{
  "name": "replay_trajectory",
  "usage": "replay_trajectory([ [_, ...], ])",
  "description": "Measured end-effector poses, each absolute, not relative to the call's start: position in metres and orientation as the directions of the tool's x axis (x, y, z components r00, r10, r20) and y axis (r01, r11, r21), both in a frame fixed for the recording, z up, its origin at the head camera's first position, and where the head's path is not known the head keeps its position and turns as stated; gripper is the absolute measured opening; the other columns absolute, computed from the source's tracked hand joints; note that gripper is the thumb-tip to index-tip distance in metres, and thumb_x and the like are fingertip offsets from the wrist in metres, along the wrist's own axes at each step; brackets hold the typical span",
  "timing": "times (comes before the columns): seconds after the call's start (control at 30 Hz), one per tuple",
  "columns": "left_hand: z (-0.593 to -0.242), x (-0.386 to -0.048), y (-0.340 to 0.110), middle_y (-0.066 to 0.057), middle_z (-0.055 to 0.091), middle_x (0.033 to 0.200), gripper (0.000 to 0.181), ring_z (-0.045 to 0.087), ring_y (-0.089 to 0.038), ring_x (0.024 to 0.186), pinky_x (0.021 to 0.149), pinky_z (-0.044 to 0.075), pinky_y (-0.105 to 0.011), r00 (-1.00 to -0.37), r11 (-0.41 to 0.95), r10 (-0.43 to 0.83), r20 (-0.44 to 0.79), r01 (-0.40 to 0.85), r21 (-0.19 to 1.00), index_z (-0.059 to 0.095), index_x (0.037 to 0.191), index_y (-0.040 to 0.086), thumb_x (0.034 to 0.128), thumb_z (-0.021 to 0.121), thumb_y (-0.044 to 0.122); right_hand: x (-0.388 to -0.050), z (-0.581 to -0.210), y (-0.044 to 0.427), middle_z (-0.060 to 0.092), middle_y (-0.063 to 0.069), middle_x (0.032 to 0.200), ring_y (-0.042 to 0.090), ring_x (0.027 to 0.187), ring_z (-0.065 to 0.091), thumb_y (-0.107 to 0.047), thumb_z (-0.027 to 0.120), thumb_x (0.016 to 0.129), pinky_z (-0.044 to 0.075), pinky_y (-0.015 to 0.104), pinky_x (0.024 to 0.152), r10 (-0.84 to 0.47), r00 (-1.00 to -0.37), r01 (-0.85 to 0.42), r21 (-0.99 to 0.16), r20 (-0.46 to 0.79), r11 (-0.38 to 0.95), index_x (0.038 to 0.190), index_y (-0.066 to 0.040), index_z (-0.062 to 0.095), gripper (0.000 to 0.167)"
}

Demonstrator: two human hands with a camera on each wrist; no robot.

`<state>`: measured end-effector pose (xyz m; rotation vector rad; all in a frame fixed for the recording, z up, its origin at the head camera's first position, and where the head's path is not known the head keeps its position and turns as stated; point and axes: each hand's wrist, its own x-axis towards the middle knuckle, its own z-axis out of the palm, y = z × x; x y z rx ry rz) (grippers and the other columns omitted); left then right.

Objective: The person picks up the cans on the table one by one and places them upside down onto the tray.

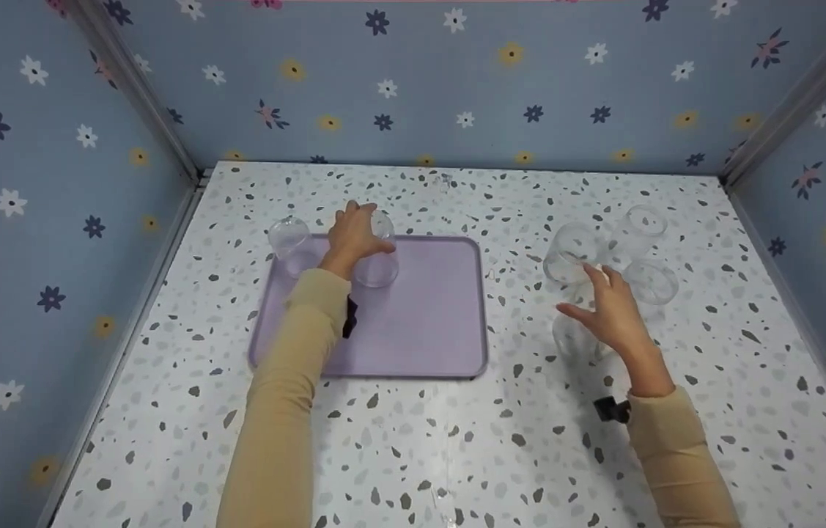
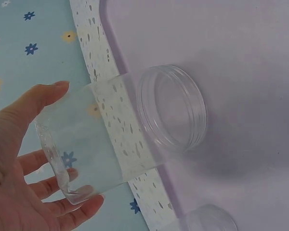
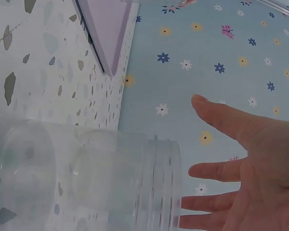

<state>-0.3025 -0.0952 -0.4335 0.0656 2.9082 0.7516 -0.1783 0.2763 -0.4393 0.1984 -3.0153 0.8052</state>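
My left hand [image 1: 354, 233] grips a clear plastic jar [image 2: 111, 130] round its base end, thumb on one side and fingers on the other. The jar's threaded mouth points down at the lilac tray [image 1: 427, 315], at its back left part. Another clear jar [image 1: 289, 238] stands by the tray's back left corner, left of that hand. On the right, my right hand [image 1: 614, 315] is held with fingers spread above several clear jars [image 1: 651, 282]. In the right wrist view, a jar with a threaded rim [image 3: 161, 187] is close to its fingers, which hold nothing.
Beneath everything is a white speckled table [image 1: 413, 447]. Blue flowered panels [image 1: 413, 81] close it in at the back and both sides. Behind the right hand, more clear jars [image 1: 570, 253] are grouped closely together. A black wrist device [image 1: 610, 409] sits below the right hand.
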Motion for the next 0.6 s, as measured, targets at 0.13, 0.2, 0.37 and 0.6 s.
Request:
replay_trajectory([
  [0.13,-0.433,-0.303,-0.094,-0.017,0.036,0.129,0.083,0.034,-0.033,0.116,0.091,0.034,-0.047,-0.99,0.882,0.077,-0.114,0.015,0.472,0.039,0.134,0.008,0.0643,0.078,0.031,-0.177,-0.44,0.28,0.023,0.038,0.13,0.052,0.117,0.024,-0.027,0.067,0.079,0.023,0.059,0.093,-0.117,-0.992,-0.129,-0.492,0.054,0.861,0.131,0.009,0.03,0.073],
  [0.2,-0.433,-0.303,-0.094,-0.017,0.036,0.129,0.082,0.035,-0.034,0.116,0.091,0.035,-0.047,-0.991,0.887,0.078,-0.113,0.017,0.462,0.04,0.133,0.008,0.0641,0.078,0.031,-0.177,-0.44,0.281,0.024,0.037,0.13,0.052,0.117,0.024,-0.027,0.067,0.079,0.023,0.059,0.093,-0.116,-0.992,-0.126,-0.492,0.052,0.862,0.131,0.009,0.031,0.073],
  [0.37,-0.434,-0.304,-0.093,-0.017,0.037,0.129,0.084,0.035,-0.034,0.116,0.091,0.035,-0.047,-0.991,0.898,0.07,-0.112,0.014,0.441,0.04,0.133,0.008,0.0627,0.078,0.033,-0.177,-0.439,0.284,0.025,0.037,0.129,0.053,0.115,0.026,-0.027,0.067,0.079,0.024,0.06,0.092,-0.115,-0.992,-0.124,-0.481,0.049,0.868,0.131,0.008,0.031,0.073],
  [0.6,-0.435,-0.305,-0.09,-0.016,0.035,0.131,0.086,0.033,-0.034,0.118,0.091,0.036,-0.046,-0.989,0.918,0.077,-0.123,0.022,0.397,0.037,0.135,0.009,0.0636,0.078,0.036,-0.179,-0.437,0.289,0.019,0.036,0.133,0.054,0.118,0.019,-0.034,0.067,0.078,0.02,0.063,0.092,-0.107,-0.994,-0.079,-0.451,-0.038,0.889,0.135,0.005,0.027,0.08],
])
